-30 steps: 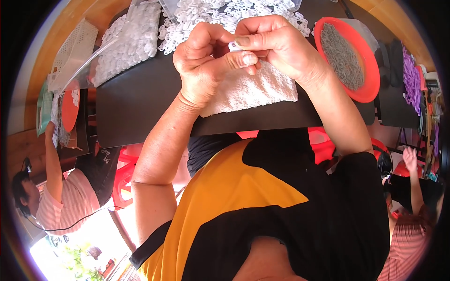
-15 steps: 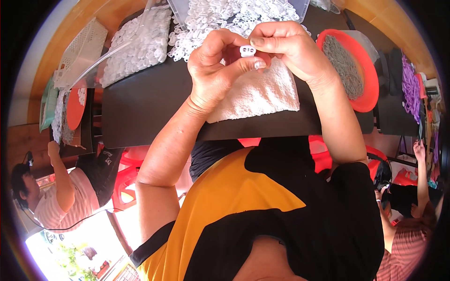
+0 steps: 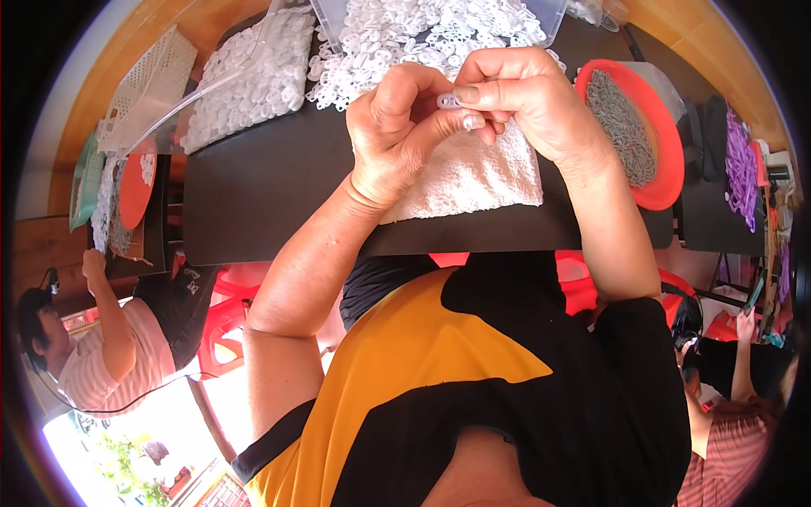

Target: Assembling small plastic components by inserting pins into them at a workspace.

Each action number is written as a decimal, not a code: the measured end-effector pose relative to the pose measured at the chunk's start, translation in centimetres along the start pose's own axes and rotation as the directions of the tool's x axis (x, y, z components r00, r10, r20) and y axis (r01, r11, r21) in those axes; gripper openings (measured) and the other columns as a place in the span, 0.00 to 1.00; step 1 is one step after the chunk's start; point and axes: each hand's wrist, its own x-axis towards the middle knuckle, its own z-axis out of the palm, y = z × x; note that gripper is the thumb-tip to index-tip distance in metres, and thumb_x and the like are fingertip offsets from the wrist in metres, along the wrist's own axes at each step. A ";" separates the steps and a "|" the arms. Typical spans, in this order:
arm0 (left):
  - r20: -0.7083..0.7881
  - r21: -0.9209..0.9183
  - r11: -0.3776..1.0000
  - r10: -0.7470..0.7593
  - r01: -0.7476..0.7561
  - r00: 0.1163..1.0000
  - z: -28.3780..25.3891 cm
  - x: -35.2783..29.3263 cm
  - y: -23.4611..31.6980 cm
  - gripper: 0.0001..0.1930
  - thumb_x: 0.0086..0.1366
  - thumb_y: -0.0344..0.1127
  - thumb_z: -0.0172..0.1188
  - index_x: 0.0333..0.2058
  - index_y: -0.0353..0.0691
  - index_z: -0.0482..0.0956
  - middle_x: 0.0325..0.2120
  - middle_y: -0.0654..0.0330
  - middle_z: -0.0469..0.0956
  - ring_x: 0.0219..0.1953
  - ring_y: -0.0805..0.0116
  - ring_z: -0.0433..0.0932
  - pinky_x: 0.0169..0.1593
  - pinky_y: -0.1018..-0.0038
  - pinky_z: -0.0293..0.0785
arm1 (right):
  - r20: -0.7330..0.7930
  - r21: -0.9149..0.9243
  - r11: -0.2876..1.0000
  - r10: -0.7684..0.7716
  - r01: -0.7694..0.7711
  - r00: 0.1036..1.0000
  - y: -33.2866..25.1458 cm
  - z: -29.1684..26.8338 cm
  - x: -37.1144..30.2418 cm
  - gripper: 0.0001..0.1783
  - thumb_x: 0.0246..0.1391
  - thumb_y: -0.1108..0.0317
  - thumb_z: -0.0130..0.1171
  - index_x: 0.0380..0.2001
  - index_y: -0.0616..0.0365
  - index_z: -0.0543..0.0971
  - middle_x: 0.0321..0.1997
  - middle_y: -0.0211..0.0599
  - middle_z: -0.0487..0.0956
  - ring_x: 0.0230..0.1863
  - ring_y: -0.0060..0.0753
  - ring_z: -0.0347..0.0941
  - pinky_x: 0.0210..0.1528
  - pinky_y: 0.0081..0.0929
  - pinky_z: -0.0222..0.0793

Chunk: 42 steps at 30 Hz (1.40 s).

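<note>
A small white plastic cord lock with two holes [image 3: 447,101] is pinched between my two hands over the table. My left hand [image 3: 390,135] curls around its left side, the thumb below it and the index finger arched above. From the right, my right hand [image 3: 545,106] presses thumb and fingers against it, and the thumb covers part of the piece. Whether a second small part sits under the fingertips is hidden. Beneath the hands lies a white towel [image 3: 469,190]. Many similar white pieces [image 3: 422,34] are heaped just beyond the hands.
The heap spills from a clear bin [image 3: 555,21]. Left of it lies a clear bag of white pieces [image 3: 249,84]. A red basin [image 3: 672,173] at right holds small grey springs [image 3: 621,127]. Purple strips [image 3: 741,169] hang farther right. Other people sit at both sides.
The cord lock has tilted, and my right thumb has moved in over its right part. Both hands sit slightly lower in the picture.
</note>
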 end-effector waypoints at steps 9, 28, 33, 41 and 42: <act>-0.023 0.056 0.998 -0.007 0.009 1.000 0.3 0.5 0.0 0.15 0.51 0.28 0.73 0.34 0.36 0.74 0.23 0.64 0.78 0.24 0.81 0.75 0.29 0.83 0.74 | -0.066 0.027 0.998 -0.051 0.053 0.997 0.7 -0.1 0.5 0.12 0.55 0.64 0.58 0.26 0.63 0.80 0.16 0.27 0.71 0.17 0.17 0.66 0.24 0.17 0.63; -0.249 0.953 0.214 0.159 0.213 0.955 -17.6 9.9 3.9 0.11 0.51 0.28 0.68 0.36 0.40 0.84 0.23 0.67 0.80 0.25 0.75 0.77 0.31 0.80 0.73 | 0.088 -0.870 0.428 -0.351 0.243 0.932 2.0 -2.1 0.3 0.05 0.36 0.78 0.52 0.20 0.59 0.76 0.21 0.42 0.76 0.30 0.47 0.74 0.31 0.42 0.65; -0.201 0.242 0.942 -0.186 0.232 0.962 -5.4 3.9 4.2 0.06 0.55 0.28 0.68 0.33 0.36 0.83 0.25 0.67 0.79 0.28 0.81 0.74 0.34 0.81 0.72 | 0.152 -0.905 0.376 -0.146 0.197 0.978 2.2 -2.0 -0.3 0.06 0.36 0.76 0.54 0.21 0.57 0.79 0.25 0.44 0.79 0.32 0.48 0.77 0.34 0.41 0.69; 0.075 0.358 0.840 -0.461 0.408 0.884 1.9 -1.2 1.1 0.06 0.57 0.27 0.65 0.33 0.34 0.80 0.25 0.66 0.78 0.28 0.81 0.74 0.33 0.82 0.71 | 0.113 -0.895 0.401 -0.220 0.196 0.969 1.6 -2.1 -0.3 0.05 0.41 0.73 0.52 0.22 0.62 0.77 0.25 0.48 0.79 0.31 0.50 0.75 0.34 0.42 0.67; 0.116 0.487 0.829 -0.375 0.276 0.920 2.2 -1.3 0.9 0.07 0.57 0.28 0.65 0.35 0.35 0.80 0.26 0.64 0.79 0.27 0.78 0.75 0.33 0.79 0.72 | 0.077 -0.908 0.386 -0.226 0.162 0.971 1.4 -2.1 -0.3 0.05 0.42 0.73 0.52 0.23 0.62 0.77 0.26 0.48 0.79 0.32 0.49 0.76 0.34 0.41 0.67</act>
